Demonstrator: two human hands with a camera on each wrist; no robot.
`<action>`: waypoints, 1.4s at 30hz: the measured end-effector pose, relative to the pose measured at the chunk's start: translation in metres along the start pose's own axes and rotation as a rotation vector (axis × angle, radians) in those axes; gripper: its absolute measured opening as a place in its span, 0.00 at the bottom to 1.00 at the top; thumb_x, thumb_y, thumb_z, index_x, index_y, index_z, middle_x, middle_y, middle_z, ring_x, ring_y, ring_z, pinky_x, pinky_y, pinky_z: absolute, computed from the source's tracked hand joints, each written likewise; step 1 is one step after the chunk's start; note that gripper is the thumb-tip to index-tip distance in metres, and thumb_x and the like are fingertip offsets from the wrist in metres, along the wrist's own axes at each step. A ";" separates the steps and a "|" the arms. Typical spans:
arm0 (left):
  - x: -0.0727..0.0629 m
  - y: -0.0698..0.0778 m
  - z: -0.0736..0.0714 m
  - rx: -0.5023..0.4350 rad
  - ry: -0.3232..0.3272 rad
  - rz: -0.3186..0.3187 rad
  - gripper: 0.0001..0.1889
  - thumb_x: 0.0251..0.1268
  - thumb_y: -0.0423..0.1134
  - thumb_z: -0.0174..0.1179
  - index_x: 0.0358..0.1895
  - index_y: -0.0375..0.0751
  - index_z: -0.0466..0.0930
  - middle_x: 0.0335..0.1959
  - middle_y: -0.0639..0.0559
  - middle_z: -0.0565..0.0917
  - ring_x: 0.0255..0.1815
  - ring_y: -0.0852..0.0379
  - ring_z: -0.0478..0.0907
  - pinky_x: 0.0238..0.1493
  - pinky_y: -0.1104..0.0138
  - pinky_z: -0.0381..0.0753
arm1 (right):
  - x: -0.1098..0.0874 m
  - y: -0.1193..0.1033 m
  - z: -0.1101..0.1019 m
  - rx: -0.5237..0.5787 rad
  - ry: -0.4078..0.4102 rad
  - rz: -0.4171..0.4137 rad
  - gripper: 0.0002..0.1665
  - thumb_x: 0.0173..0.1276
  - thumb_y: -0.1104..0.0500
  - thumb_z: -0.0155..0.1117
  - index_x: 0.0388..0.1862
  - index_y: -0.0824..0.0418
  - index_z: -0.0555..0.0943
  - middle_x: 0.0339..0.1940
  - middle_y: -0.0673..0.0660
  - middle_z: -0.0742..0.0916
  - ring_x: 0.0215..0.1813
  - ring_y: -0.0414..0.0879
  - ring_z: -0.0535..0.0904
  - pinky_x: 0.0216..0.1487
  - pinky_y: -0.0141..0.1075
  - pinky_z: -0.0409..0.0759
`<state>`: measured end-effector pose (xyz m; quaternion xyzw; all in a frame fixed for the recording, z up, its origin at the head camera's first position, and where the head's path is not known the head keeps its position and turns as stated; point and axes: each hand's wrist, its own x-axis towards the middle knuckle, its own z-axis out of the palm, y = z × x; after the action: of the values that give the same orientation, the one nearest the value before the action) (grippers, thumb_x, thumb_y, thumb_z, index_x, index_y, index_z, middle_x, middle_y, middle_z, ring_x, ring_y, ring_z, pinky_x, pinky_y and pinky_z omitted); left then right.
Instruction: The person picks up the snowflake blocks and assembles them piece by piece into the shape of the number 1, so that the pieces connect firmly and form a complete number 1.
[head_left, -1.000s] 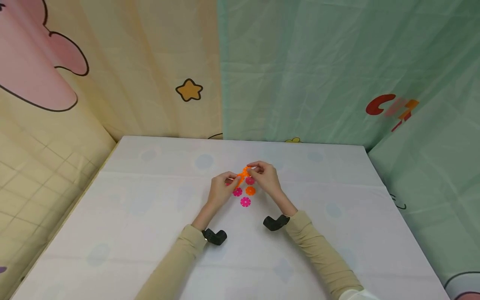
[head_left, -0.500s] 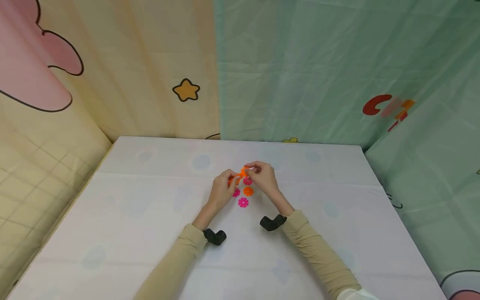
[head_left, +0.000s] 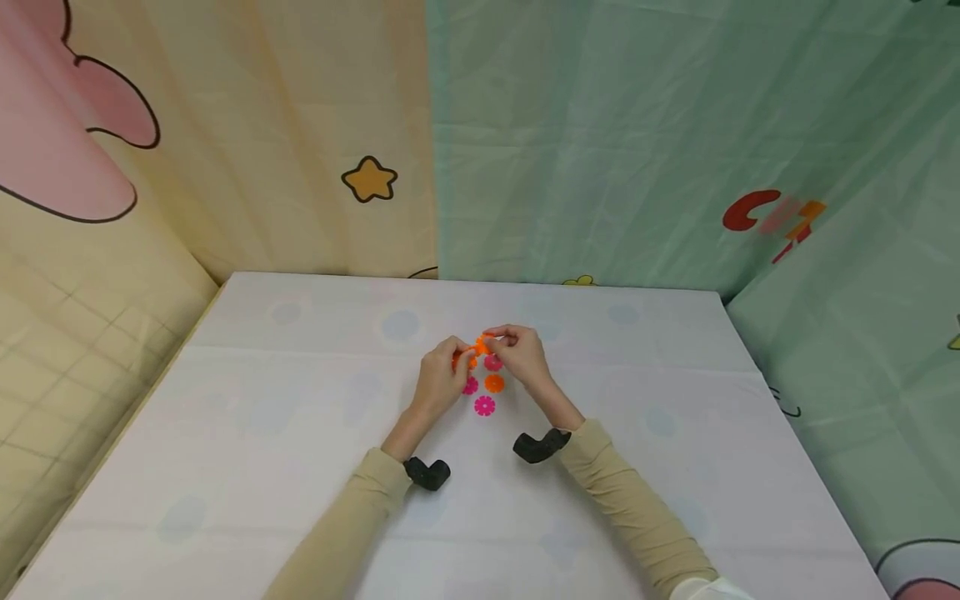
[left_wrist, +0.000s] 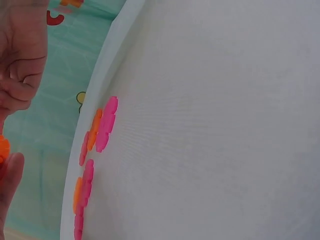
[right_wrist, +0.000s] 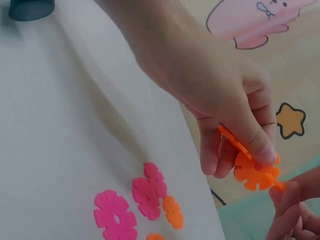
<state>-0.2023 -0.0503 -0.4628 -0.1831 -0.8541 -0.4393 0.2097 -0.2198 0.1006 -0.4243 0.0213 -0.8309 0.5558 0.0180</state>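
My left hand (head_left: 439, 375) pinches an orange notched flower-shaped disc (right_wrist: 257, 170) between thumb and fingers. A second orange disc (right_wrist: 234, 141), seen edge-on, meets it at an angle under the fingers. From the other side, the fingertips of my right hand (head_left: 519, 357) pinch another orange piece (right_wrist: 278, 184), which touches the first disc; whether they are slotted together is hard to tell. Both hands are raised above the table. Below them lie loose pink discs (head_left: 484, 406) and orange discs (head_left: 493, 383) of the same kind.
The white-covered table (head_left: 315, 492) has its far edge just beyond the hands. Behind it hang a yellow curtain (head_left: 300, 100) and a green curtain (head_left: 600, 150). Each wrist wears a black camera (head_left: 427, 474).
The left hand has turned its orange piece slightly, and both hands stay close together around the orange discs. The whole view has shifted a little; the loose discs stay put.
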 end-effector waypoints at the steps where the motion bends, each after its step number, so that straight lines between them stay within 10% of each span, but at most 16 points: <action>1: 0.000 0.000 0.000 0.000 0.001 0.000 0.06 0.65 0.32 0.60 0.33 0.32 0.75 0.24 0.44 0.79 0.21 0.55 0.75 0.26 0.72 0.76 | -0.001 -0.001 0.000 0.000 0.001 -0.003 0.10 0.63 0.63 0.63 0.41 0.67 0.85 0.18 0.63 0.79 0.16 0.40 0.67 0.18 0.28 0.61; 5: 0.000 0.000 -0.002 0.002 -0.004 0.003 0.06 0.65 0.33 0.60 0.34 0.32 0.76 0.25 0.44 0.80 0.22 0.56 0.76 0.27 0.73 0.78 | -0.003 -0.004 0.001 -0.023 0.010 -0.033 0.10 0.63 0.63 0.62 0.40 0.66 0.85 0.15 0.52 0.76 0.15 0.41 0.65 0.17 0.29 0.61; 11: 0.000 -0.001 -0.006 -0.009 -0.021 0.007 0.05 0.65 0.33 0.60 0.35 0.33 0.78 0.28 0.44 0.82 0.24 0.56 0.77 0.28 0.73 0.78 | -0.001 0.000 -0.001 0.009 -0.036 0.006 0.12 0.65 0.61 0.62 0.43 0.65 0.85 0.24 0.68 0.82 0.28 0.64 0.77 0.20 0.27 0.66; 20: 0.000 -0.004 -0.011 -0.072 -0.072 -0.060 0.06 0.66 0.36 0.60 0.40 0.36 0.79 0.31 0.46 0.83 0.25 0.59 0.75 0.27 0.75 0.77 | 0.002 0.005 -0.011 0.066 -0.182 0.040 0.18 0.70 0.59 0.55 0.55 0.62 0.81 0.43 0.66 0.86 0.42 0.67 0.79 0.50 0.54 0.80; 31: 0.002 -0.002 -0.012 -0.085 -0.154 -0.144 0.15 0.64 0.37 0.62 0.53 0.39 0.79 0.44 0.46 0.85 0.40 0.53 0.80 0.39 0.68 0.82 | 0.001 0.002 -0.007 0.089 -0.110 0.039 0.15 0.67 0.62 0.59 0.52 0.65 0.81 0.37 0.75 0.82 0.41 0.68 0.80 0.44 0.51 0.81; 42: 0.001 0.002 -0.011 0.058 -0.064 -0.157 0.14 0.58 0.41 0.68 0.47 0.42 0.82 0.37 0.46 0.86 0.36 0.52 0.80 0.34 0.67 0.77 | -0.001 0.003 0.000 0.080 -0.098 0.033 0.13 0.66 0.61 0.61 0.47 0.64 0.83 0.35 0.75 0.82 0.31 0.65 0.79 0.42 0.51 0.84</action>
<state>-0.2000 -0.0588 -0.4552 -0.1231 -0.8844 -0.4235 0.1524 -0.2191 0.1020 -0.4267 0.0355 -0.8081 0.5871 -0.0328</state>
